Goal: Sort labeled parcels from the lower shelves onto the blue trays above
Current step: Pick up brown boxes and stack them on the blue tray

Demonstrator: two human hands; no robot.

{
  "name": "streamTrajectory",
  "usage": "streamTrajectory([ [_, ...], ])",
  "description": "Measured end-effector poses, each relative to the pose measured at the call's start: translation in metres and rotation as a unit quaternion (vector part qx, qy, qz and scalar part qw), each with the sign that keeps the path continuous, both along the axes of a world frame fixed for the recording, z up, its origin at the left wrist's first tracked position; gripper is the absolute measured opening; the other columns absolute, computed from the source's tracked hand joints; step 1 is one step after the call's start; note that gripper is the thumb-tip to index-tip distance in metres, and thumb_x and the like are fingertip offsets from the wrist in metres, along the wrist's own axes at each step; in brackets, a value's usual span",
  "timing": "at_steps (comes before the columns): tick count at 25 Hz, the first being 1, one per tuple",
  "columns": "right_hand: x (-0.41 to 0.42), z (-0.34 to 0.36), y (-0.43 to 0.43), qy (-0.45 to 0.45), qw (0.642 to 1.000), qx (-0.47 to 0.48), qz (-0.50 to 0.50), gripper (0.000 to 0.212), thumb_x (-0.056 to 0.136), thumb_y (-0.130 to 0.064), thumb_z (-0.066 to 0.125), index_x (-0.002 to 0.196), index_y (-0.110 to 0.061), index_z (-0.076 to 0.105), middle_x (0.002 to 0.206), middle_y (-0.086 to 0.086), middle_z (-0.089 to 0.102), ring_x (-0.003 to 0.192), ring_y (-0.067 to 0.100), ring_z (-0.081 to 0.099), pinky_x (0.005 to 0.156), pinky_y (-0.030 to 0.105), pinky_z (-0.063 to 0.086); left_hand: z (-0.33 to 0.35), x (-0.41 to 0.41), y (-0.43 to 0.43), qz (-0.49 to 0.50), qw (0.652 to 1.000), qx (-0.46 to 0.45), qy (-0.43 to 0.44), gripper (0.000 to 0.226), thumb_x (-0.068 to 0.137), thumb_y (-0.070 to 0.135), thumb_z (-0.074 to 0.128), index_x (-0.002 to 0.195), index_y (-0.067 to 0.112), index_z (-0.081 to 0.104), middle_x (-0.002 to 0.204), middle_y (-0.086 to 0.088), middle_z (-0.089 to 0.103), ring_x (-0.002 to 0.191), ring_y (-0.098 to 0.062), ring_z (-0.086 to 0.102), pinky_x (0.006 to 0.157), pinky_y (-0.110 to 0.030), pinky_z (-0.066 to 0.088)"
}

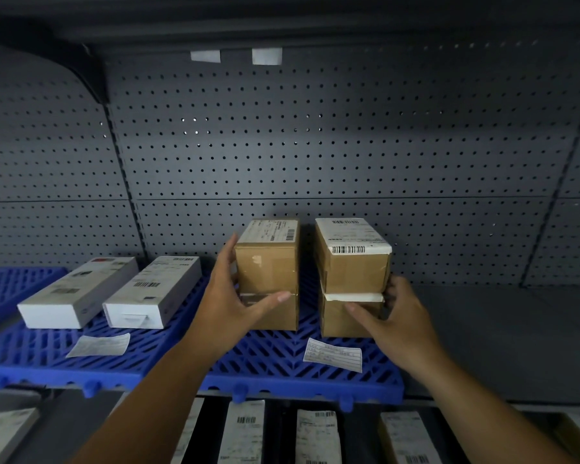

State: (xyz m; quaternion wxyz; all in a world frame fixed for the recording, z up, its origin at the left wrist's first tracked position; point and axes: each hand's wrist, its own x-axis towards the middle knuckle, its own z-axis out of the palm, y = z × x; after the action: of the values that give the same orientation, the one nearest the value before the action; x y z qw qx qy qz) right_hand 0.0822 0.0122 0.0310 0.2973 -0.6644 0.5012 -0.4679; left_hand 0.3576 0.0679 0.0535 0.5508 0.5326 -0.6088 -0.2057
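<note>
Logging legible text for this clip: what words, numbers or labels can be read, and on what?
No text is readable; all print is too small or blurred.
On the left brown parcel: top label, barcode.
On the right brown parcel: label, two barcodes.
On the left white box and right white box: printed labels.
On the left slip and right slip, lying on the blue tray: blurred lines.
On the lower-shelf parcels: barcode labels.

It was dim and bluish. Soft light from above lit the pegboard wall (315, 145) over the grip. The left stack (268, 262) in the left hand (230, 299) and the right stack (355, 269) in the right hand (402, 316) looked sharp. Below the grip things were dark and blurry. The edges bent.
</note>
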Motion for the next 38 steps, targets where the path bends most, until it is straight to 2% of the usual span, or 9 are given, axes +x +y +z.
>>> streamTrajectory([
  [4, 0.002, 0.0, -0.001, 0.002, 1.0, -0.001, 0.0, 0.066, 0.08, -0.043, 0.084, 0.133, -0.022, 0.052, 0.122, -0.008, 0.064, 0.111, 0.013, 0.063, 0.084, 0.029, 0.053, -0.006, 0.007, -0.007, -0.008, 1.0, 0.006, 0.004, 0.114, 0.066, 0.059, 0.088, 0.156, 0.05, 0.018, 0.132, 0.043, 0.05, 0.122, 0.011, 0.056, 0.09, -0.014, 0.055],
  [8, 0.003, -0.001, -0.004, 0.004, 1.0, -0.002, -0.004, 0.064, 0.08, -0.043, 0.084, 0.132, -0.023, 0.053, 0.123, -0.007, 0.064, 0.111, 0.013, 0.063, 0.086, 0.031, 0.054, -0.01, 0.01, -0.012, 0.0, 1.0, 0.002, -0.004, 0.094, 0.069, 0.066, 0.082, 0.148, 0.05, 0.034, 0.136, 0.028, 0.057, 0.123, 0.005, 0.058, 0.09, -0.02, 0.057],
  [12, 0.004, -0.003, -0.007, 0.008, 1.0, -0.005, -0.01, 0.062, 0.08, -0.043, 0.084, 0.131, -0.023, 0.053, 0.122, -0.007, 0.065, 0.11, 0.013, 0.063, 0.081, 0.027, 0.052, -0.015, 0.014, -0.014, 0.008, 1.0, 0.006, -0.011, 0.086, 0.071, 0.069, 0.078, 0.144, 0.048, 0.039, 0.132, 0.027, 0.06, 0.121, 0.005, 0.06, 0.095, -0.023, 0.055],
  [16, 0.005, -0.004, -0.009, 0.009, 1.0, -0.005, -0.009, 0.062, 0.081, -0.043, 0.083, 0.132, -0.023, 0.052, 0.122, -0.007, 0.064, 0.111, 0.013, 0.063, 0.079, 0.026, 0.051, -0.015, 0.016, -0.017, 0.016, 1.0, 0.006, -0.012, 0.087, 0.07, 0.07, 0.079, 0.143, 0.045, 0.041, 0.133, 0.024, 0.06, 0.121, 0.003, 0.06, 0.095, -0.025, 0.055],
  [21, 0.007, -0.005, -0.01, 0.0, 1.0, -0.002, -0.003, 0.06, 0.082, -0.043, 0.081, 0.131, -0.025, 0.052, 0.119, -0.011, 0.062, 0.108, 0.01, 0.062, 0.079, 0.024, 0.051, -0.014, 0.014, -0.02, 0.028, 1.0, 0.004, -0.013, 0.087, 0.068, 0.071, 0.079, 0.142, 0.045, 0.042, 0.132, 0.028, 0.059, 0.119, 0.008, 0.059, 0.091, -0.017, 0.054],
  [26, 0.008, -0.007, -0.011, -0.004, 1.0, -0.001, 0.002, 0.052, 0.081, -0.048, 0.08, 0.121, -0.035, 0.05, 0.109, -0.022, 0.059, 0.099, -0.004, 0.059, 0.074, 0.02, 0.049, -0.015, 0.013, -0.023, 0.034, 0.999, 0.002, -0.002, 0.089, 0.068, 0.065, 0.08, 0.145, 0.04, 0.042, 0.127, 0.03, 0.059, 0.114, 0.014, 0.058, 0.081, -0.003, 0.05],
  [30, 0.011, -0.009, -0.012, -0.015, 1.0, 0.002, -0.001, 0.053, 0.082, -0.046, 0.081, 0.125, -0.033, 0.051, 0.118, -0.015, 0.064, 0.108, 0.006, 0.063, 0.088, 0.033, 0.056, -0.017, 0.014, -0.025, 0.046, 0.999, 0.005, -0.001, 0.087, 0.069, 0.063, 0.08, 0.144, 0.038, 0.044, 0.13, 0.028, 0.057, 0.114, 0.017, 0.056, 0.079, 0.0, 0.047],
  [34, 0.013, -0.008, -0.013, -0.016, 1.0, -0.002, -0.004, 0.057, 0.082, -0.045, 0.081, 0.129, -0.027, 0.053, 0.123, -0.01, 0.065, 0.113, 0.01, 0.063, 0.093, 0.039, 0.057, -0.017, 0.016, -0.026, 0.053, 0.999, 0.003, 0.0, 0.086, 0.068, 0.065, 0.081, 0.142, 0.041, 0.045, 0.129, 0.03, 0.059, 0.114, 0.015, 0.057, 0.083, -0.006, 0.051],
  [38, 0.014, -0.007, -0.012, -0.013, 1.0, 0.001, -0.008, 0.054, 0.082, -0.044, 0.081, 0.126, -0.032, 0.052, 0.121, -0.014, 0.064, 0.112, 0.008, 0.063, 0.091, 0.035, 0.057, -0.019, 0.014, -0.024, 0.055, 0.998, 0.005, 0.0, 0.089, 0.06, 0.074, 0.084, 0.136, 0.055, 0.041, 0.126, 0.039, 0.057, 0.116, 0.012, 0.058, 0.089, -0.015, 0.052],
])
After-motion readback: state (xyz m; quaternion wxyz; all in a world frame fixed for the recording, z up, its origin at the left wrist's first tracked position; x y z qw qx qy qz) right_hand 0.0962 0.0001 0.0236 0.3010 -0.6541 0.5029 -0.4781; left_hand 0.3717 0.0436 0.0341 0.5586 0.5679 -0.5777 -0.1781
